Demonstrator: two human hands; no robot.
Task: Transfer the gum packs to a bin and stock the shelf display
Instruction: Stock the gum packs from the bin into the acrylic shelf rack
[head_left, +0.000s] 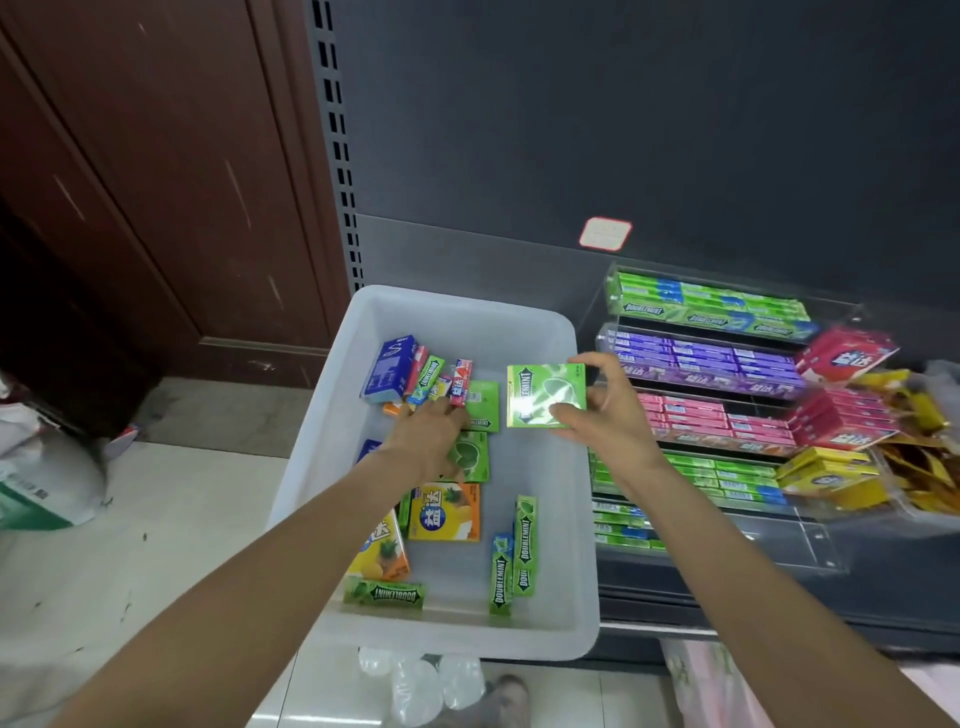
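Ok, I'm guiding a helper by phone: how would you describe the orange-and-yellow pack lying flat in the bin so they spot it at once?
Start at the white plastic bin on the floor left of the shelf display. Near its middle, just below the left hand, lies the square orange-and-yellow pack with a blue logo. Most packs nearby are green Doublemint; a similar pack to its lower left is tilted, this one lies flat.

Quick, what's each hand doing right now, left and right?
Left hand: down in the white bin, fingers on the slim gum packs; whether it grips one cannot be told.
Right hand: pinching a flat green Doublemint pack above the bin.
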